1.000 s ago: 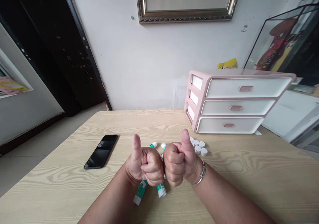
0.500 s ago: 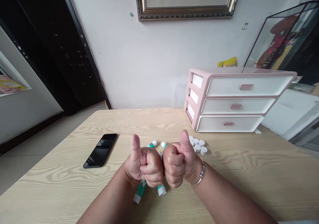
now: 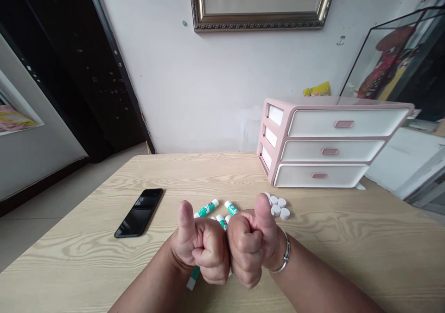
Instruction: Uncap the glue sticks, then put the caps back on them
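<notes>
The pale wood-grain tabletop [image 3: 86, 257] has a white wall [image 3: 194, 95] behind it, bearing a gilt frame [image 3: 257, 24]. A phone [image 3: 139, 213] lies left; drawers [image 3: 306, 150] stand far right. White caps [image 3: 284, 213] sit beyond the right hand [image 3: 248, 252]. It and the left hand [image 3: 206, 252], both curled fists, thumbs up, partly hide green-and-white tubes [image 3: 208, 208].

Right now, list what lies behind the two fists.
Past the left hand, green tubes show; past the right hand, another tube and white round pieces. Both hands partly cover tubes, hiding the total number.
</notes>
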A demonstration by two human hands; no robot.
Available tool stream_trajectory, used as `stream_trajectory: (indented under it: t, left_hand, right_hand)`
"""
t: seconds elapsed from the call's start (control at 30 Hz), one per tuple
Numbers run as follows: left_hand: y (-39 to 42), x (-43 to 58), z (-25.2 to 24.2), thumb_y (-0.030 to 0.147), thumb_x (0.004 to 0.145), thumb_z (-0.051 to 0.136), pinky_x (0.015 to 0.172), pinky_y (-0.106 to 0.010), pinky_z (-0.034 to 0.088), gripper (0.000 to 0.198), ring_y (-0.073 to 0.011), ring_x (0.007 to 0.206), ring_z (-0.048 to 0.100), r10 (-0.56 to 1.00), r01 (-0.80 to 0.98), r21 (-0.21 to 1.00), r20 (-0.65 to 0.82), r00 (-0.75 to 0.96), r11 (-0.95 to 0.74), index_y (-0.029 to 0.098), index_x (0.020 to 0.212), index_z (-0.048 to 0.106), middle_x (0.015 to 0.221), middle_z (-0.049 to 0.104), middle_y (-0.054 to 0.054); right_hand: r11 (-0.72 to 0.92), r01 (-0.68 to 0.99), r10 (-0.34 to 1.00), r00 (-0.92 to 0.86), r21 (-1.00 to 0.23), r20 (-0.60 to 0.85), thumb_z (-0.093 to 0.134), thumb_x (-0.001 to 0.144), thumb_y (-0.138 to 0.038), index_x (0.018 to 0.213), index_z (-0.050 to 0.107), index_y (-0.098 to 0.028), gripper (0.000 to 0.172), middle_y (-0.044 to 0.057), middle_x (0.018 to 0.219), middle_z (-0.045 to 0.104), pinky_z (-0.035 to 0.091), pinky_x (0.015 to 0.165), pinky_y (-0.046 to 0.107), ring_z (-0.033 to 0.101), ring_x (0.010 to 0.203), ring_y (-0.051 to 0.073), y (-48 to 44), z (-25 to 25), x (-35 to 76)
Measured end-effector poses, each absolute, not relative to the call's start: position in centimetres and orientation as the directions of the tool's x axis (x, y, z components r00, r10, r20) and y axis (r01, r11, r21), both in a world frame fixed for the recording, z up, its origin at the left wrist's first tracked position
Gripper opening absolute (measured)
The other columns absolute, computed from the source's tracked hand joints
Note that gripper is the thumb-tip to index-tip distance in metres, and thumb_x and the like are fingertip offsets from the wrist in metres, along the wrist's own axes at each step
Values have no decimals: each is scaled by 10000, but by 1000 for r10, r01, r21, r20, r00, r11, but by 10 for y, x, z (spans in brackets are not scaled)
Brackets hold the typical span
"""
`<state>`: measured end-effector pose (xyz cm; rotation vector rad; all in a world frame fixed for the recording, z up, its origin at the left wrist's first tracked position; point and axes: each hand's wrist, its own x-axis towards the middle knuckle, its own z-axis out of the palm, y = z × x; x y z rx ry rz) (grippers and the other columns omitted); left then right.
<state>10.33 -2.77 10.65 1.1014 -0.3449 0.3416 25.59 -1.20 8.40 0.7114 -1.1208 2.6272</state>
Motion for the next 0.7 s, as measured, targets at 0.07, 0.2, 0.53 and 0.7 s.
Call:
stream_trajectory:
  t: [0.07, 0.2, 0.53, 0.7]
  left_hand:
    - [-28, 103, 105, 1015, 575, 90, 365, -293, 46, 769, -87, 326, 106, 99, -432, 804, 431, 897, 409, 266, 431, 185, 356, 154, 39]
    - [-28, 101, 103, 1011, 589, 86, 378, -297, 54, 768, -93, 333, 115, 61, -420, 810, 435, 898, 409, 264, 440, 185, 362, 160, 35]
    - [-24, 102, 97, 1015, 570, 56, 370, -292, 60, 768, -92, 328, 121, 68, -427, 799, 443, 894, 423, 272, 443, 203, 372, 165, 41]
    - [-17, 102, 92, 998, 614, 58, 349, -272, 74, 772, -78, 329, 117, 132, -442, 781, 431, 893, 441, 261, 439, 212, 369, 160, 56]
  right_hand:
    - [-689, -365, -12, -859, -627, 513, 13, 536, -1019, 474, 229, -243, 808, -72, 391, 201, 228, 384, 208, 210, 384, 59, -14, 85, 256]
    - [-697, -371, 7, -859, -613, 512, 28, 563, -1013, 487, 208, -248, 789, -78, 416, 178, 216, 396, 207, 197, 407, 59, -18, 88, 256]
    - [-689, -298, 11, -916, -661, 401, 48, 551, -1024, 495, 214, -249, 794, -82, 414, 172, 257, 357, 204, 235, 387, 61, -9, 77, 261]
    - [-680, -300, 26, -921, -668, 388, 80, 583, -1024, 508, 209, -250, 788, -91, 418, 165, 234, 347, 192, 219, 372, 54, 1, 73, 261]
